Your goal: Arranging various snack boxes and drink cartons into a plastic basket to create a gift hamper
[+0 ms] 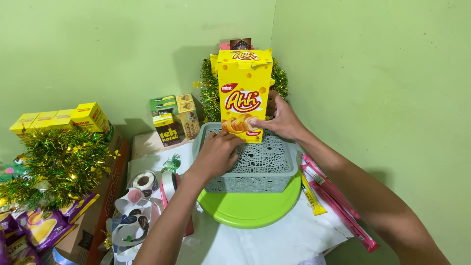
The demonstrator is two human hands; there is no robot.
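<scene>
**Tall yellow snack box held upright on an upturned grey basket**

The yellow snack box [244, 93] stands upright on the flat perforated top of a grey plastic basket [260, 162], which sits upside down on a round lime-green tray [250, 208]. The box occupies the far edge of the basket, in front of a clump of green-gold tinsel [210, 93] in the wall corner.

The right hand [282, 120] is at the box's right side near its base. Its grip is closed on the box: the thumb lies across the lower front face, the fingers wrap behind the right edge. The left hand [218, 152] rests palm-down on the basket top, fingertips touching the box's lower left corner. Its fingers are curled loosely; whether they pinch the box or only press against it cannot be determined.

Surroundings: the tray sits on a white-covered surface [274, 240]. Pink and yellow snack sticks [328, 191] lie just right of the tray. Left of the basket are rolls of tape and ribbon [142, 181], small green and brown boxes [171, 118] against the wall, a row of yellow boxes [64, 120] above more tinsel, and purple snack packets [41, 225] at the lower left.
</scene>
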